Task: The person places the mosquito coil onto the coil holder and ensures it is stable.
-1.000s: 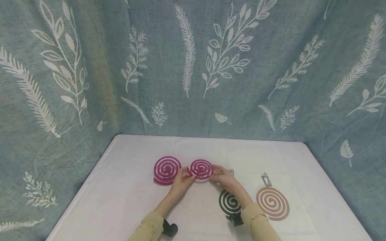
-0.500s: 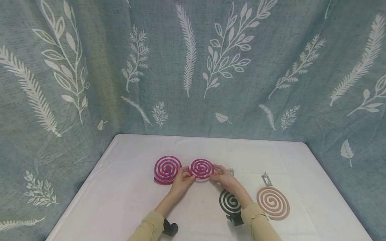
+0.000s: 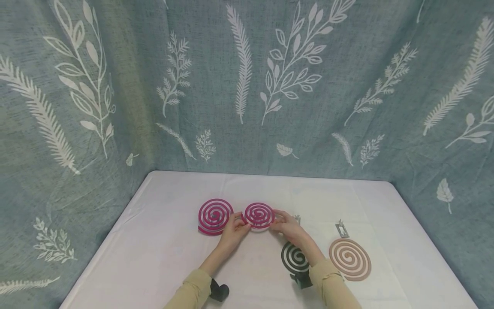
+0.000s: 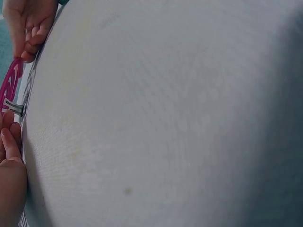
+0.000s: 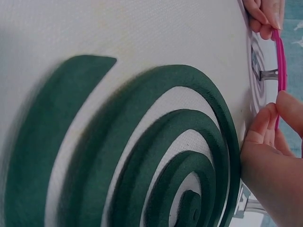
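Note:
Between my two hands a pink mosquito coil (image 3: 259,214) is held above the white table. My left hand (image 3: 233,231) pinches its left edge, and my right hand (image 3: 287,226) pinches its right edge. From the side, in the right wrist view, the pink coil (image 5: 281,61) appears as a thin edge with a metal coil stand (image 5: 269,74) at its underside. The same stand (image 4: 13,108) shows in the left wrist view. Another pink coil (image 3: 215,216) sits just left of my left hand, which hides part of its right side.
A dark green coil (image 3: 295,257) lies below my right forearm, with a dark piece (image 3: 301,280) beside it. Further right are a brown coil (image 3: 349,259) and a metal stand (image 3: 341,230). Another stand (image 3: 297,219) is partly hidden. A black heart-shaped object (image 3: 220,292) lies by my left sleeve.

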Demonstrator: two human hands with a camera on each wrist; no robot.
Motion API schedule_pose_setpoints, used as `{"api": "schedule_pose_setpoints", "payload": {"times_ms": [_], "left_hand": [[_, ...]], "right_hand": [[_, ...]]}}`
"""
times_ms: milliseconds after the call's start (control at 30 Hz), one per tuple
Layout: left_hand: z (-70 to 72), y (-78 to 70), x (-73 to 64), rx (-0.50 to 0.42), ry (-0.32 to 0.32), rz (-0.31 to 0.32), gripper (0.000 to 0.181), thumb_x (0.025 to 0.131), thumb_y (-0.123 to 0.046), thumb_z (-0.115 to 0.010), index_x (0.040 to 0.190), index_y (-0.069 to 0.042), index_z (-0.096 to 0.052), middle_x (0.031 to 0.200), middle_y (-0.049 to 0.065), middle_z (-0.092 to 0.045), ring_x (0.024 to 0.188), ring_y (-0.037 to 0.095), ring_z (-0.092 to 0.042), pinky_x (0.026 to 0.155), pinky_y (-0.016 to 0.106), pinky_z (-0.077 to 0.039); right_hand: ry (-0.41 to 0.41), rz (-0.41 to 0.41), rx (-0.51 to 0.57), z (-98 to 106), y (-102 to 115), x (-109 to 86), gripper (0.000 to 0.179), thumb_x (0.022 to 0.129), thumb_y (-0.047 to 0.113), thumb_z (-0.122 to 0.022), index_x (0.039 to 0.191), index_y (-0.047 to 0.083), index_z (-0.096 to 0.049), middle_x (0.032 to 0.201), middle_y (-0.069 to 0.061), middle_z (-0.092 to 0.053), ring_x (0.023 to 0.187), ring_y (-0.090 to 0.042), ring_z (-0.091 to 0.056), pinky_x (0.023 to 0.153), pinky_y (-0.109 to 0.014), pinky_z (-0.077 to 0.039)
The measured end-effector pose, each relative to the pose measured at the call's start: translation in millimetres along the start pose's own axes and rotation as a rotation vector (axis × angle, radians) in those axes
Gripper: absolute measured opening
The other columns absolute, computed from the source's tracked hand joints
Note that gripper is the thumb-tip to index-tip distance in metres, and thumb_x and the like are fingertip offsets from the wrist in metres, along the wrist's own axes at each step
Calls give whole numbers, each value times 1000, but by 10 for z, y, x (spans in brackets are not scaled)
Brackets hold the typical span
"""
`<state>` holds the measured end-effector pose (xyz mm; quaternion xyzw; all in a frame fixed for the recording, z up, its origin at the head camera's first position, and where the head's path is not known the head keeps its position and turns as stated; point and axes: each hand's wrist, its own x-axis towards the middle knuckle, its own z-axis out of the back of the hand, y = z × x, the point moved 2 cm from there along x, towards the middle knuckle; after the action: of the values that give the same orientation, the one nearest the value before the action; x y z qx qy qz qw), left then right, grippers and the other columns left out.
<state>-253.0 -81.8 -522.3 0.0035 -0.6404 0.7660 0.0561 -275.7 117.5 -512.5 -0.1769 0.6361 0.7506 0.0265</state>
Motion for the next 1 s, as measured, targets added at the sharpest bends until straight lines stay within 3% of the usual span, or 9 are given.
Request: {"api": "schedule_pose_setpoints", "payload": {"times_ms": [300, 500, 800, 1000], "left_hand": [[43, -342, -167, 2, 7, 2, 48, 89, 1, -58, 129, 15, -37, 88, 29, -63, 73, 11, -56, 70, 14, -44], [47, -338, -153, -18, 13, -7, 49, 89, 1, -59, 130, 16, -36, 88, 30, -62, 74, 12, -55, 70, 14, -44], [4, -9, -1, -2, -7, 15, 51, 89, -1, -60, 132, 11, -37, 88, 25, -64, 71, 5, -53, 69, 14, -43], [31, -237, -92, -17, 2, -5, 49, 88, 2, -59, 130, 15, -37, 88, 29, -63, 73, 13, -56, 68, 15, -44]], "right_hand": [[13, -3, 16, -10, 1, -10, 63, 86, 3, -62, 143, 1, -35, 90, -4, -57, 83, -14, -54, 78, -25, -47], [11, 11, 13, -10, 10, -12, 62, 86, 1, -60, 143, 0, -35, 88, -4, -57, 82, -14, -54, 75, -24, -47], [13, 7, 9, -4, 11, 1, 62, 87, 3, -61, 143, 1, -34, 88, -4, -58, 83, -15, -55, 76, -25, -47], [16, 10, 16, 1, 16, -4, 62, 87, 3, -60, 143, 2, -35, 88, -4, -57, 83, -15, -54, 76, -25, -47]]}}
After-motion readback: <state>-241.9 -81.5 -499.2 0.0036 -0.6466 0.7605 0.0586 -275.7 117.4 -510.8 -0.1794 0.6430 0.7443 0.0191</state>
